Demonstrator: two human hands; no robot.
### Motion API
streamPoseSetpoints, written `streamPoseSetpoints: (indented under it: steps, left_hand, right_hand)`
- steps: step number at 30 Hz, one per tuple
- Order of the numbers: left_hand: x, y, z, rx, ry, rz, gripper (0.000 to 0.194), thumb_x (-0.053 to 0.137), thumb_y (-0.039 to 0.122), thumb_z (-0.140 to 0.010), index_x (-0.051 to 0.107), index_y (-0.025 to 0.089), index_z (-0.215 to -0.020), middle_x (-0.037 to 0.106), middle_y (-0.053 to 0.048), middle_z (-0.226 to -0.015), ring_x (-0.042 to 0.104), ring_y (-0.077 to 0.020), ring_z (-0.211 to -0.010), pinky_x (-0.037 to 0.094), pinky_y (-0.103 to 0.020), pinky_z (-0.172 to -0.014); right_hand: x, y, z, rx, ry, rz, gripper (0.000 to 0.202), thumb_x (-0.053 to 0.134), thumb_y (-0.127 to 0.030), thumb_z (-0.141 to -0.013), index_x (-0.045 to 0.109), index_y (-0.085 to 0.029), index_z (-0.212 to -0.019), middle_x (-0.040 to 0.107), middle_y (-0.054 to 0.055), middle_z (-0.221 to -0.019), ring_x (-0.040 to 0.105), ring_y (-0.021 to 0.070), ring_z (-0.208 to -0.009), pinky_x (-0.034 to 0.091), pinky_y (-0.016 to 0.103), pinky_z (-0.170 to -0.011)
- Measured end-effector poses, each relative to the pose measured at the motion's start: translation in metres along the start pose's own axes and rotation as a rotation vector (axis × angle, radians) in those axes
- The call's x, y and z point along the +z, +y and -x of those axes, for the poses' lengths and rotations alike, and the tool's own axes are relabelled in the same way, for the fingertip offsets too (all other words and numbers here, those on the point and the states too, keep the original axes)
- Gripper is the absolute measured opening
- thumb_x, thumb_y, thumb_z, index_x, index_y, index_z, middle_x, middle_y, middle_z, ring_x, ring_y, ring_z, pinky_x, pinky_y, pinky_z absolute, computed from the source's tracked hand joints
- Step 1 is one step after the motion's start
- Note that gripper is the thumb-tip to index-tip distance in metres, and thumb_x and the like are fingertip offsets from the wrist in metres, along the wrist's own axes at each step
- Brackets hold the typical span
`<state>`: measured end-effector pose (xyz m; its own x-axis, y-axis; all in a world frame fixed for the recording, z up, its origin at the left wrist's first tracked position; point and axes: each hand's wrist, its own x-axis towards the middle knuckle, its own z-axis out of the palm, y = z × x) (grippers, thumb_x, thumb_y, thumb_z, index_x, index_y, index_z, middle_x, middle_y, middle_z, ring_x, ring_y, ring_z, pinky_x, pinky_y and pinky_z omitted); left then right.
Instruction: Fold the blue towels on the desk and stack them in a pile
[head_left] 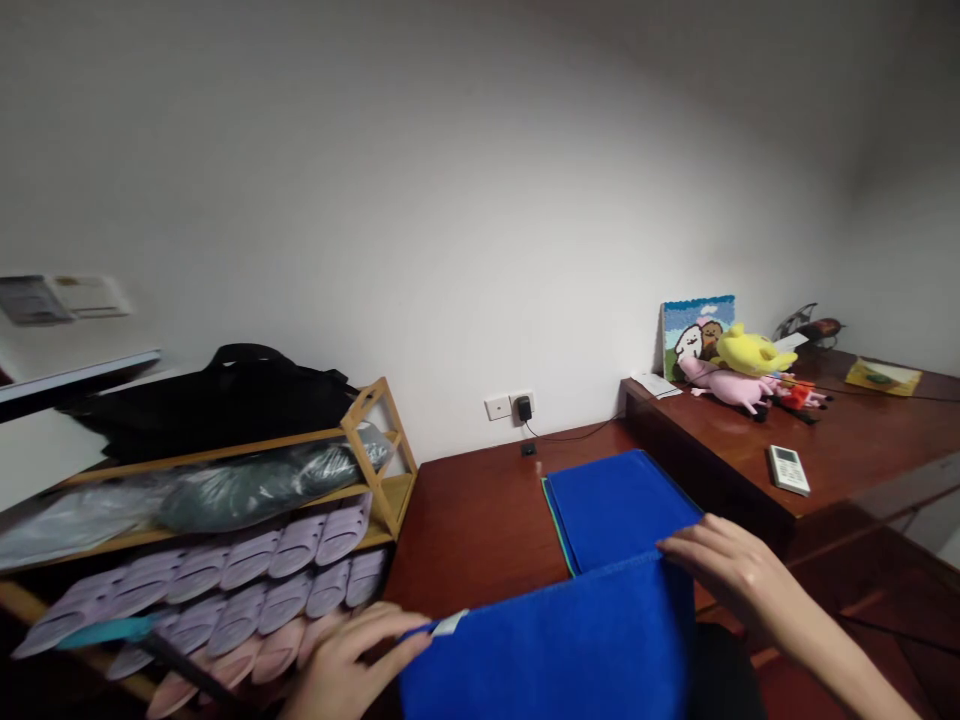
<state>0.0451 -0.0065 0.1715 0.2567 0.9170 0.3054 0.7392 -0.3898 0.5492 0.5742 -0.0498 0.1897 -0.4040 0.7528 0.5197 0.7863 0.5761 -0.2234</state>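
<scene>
A blue cloth [547,650] with a small white tag hangs between my two hands at the bottom of the head view. My left hand [352,660] pinches its upper left corner beside the tag. At its upper right corner, my right hand [727,565] has its fingers closed on the edge. Behind it, a flat stack of blue cloths [622,500] with a green edge showing at its left lies on the reddish-brown table [465,520]. The lower part of the held cloth is cut off by the frame.
A wooden rack [382,450] at left holds a black bag [225,400], plastic-wrapped items and several lilac slippers [292,545]. On the raised desk [705,425] at right are plush toys [735,385], a picture [694,330] and a white remote [787,470]. A plug [523,408] sits in the wall socket.
</scene>
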Motion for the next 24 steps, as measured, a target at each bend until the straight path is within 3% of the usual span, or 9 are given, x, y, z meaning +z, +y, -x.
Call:
streamPoseSetpoints:
  steps: [3, 6, 12, 15, 17, 19, 21, 24]
  left_hand:
    - [0.019, 0.053, -0.059, 0.014, -0.144, 0.139, 0.035, 0.067, 0.059, -0.086, 0.083, 0.027, -0.085, 0.083, 0.0, -0.09, 0.075, -0.0208, -0.084, 0.059, -0.028, -0.08]
    - [0.039, 0.083, -0.118, 0.086, -0.177, 0.185, 0.034, 0.068, 0.053, -0.087, 0.083, 0.023, -0.086, 0.083, -0.002, -0.086, 0.074, -0.0194, -0.079, 0.055, -0.026, -0.073]
    - [0.053, 0.127, -0.239, 0.204, 0.112, 0.177, 0.038, 0.066, 0.053, -0.088, 0.081, 0.018, -0.093, 0.083, -0.008, -0.092, 0.072, -0.0222, -0.083, 0.055, -0.032, -0.079]
    - [0.06, 0.146, -0.28, 0.219, 0.235, 0.151, 0.039, 0.063, 0.051, -0.092, 0.08, 0.017, -0.1, 0.081, -0.01, -0.097, 0.068, -0.0206, -0.084, 0.053, -0.033, -0.082]
    - [0.071, 0.152, -0.293, 0.243, 0.276, 0.134, 0.038, 0.061, 0.05, -0.094, 0.079, 0.017, -0.102, 0.08, -0.009, -0.096, 0.066, -0.0187, -0.082, 0.051, -0.032, -0.082]
    - [0.09, 0.151, -0.292, 0.27, 0.271, 0.117, 0.037, 0.06, 0.05, -0.096, 0.079, 0.018, -0.103, 0.079, -0.007, -0.097, 0.065, -0.0176, -0.082, 0.051, -0.031, -0.081]
    - [0.118, 0.142, -0.279, 0.291, 0.229, 0.095, 0.036, 0.058, 0.049, -0.098, 0.078, 0.019, -0.103, 0.078, -0.007, -0.098, 0.066, -0.0172, -0.081, 0.052, -0.031, -0.08]
    - [0.176, 0.12, -0.236, 0.308, 0.134, 0.043, 0.036, 0.054, 0.046, -0.101, 0.078, 0.019, -0.101, 0.078, -0.008, -0.099, 0.067, -0.0178, -0.08, 0.054, -0.032, -0.078]
  right_hand:
    - [-0.009, 0.033, -0.019, 0.121, -0.063, -0.05, 0.038, 0.041, -0.044, -0.108, 0.075, -0.029, -0.118, 0.074, 0.009, -0.11, 0.071, 0.0207, -0.095, 0.056, 0.031, -0.086]
    - [-0.016, 0.076, -0.049, 0.193, -0.058, -0.072, 0.04, 0.041, -0.043, -0.107, 0.075, -0.024, -0.112, 0.074, 0.009, -0.106, 0.071, 0.0204, -0.091, 0.055, 0.03, -0.083]
    - [-0.058, 0.151, -0.127, 0.191, 0.158, 0.05, 0.028, 0.048, -0.025, -0.101, 0.074, -0.017, -0.109, 0.075, 0.009, -0.107, 0.069, 0.02, -0.097, 0.051, 0.03, -0.09]
    - [-0.074, 0.178, -0.154, 0.255, 0.253, 0.114, 0.028, 0.048, -0.025, -0.102, 0.071, -0.014, -0.113, 0.074, 0.01, -0.11, 0.068, 0.0206, -0.098, 0.051, 0.03, -0.089]
    - [-0.072, 0.193, -0.158, 0.323, 0.271, 0.155, 0.029, 0.047, -0.026, -0.103, 0.068, -0.015, -0.119, 0.072, 0.012, -0.115, 0.067, 0.0211, -0.104, 0.05, 0.03, -0.091]
    - [-0.057, 0.205, -0.148, 0.397, 0.258, 0.185, 0.03, 0.045, -0.026, -0.104, 0.065, -0.015, -0.123, 0.069, 0.012, -0.121, 0.065, 0.0211, -0.11, 0.048, 0.03, -0.095]
    - [-0.028, 0.212, -0.125, 0.465, 0.226, 0.201, 0.029, 0.044, -0.024, -0.103, 0.064, -0.016, -0.123, 0.067, 0.012, -0.123, 0.065, 0.0208, -0.108, 0.048, 0.029, -0.094]
    - [0.033, 0.21, -0.072, 0.569, 0.151, 0.207, 0.026, 0.044, -0.018, -0.099, 0.065, -0.016, -0.115, 0.067, 0.011, -0.115, 0.066, 0.0187, -0.093, 0.048, 0.028, -0.083]
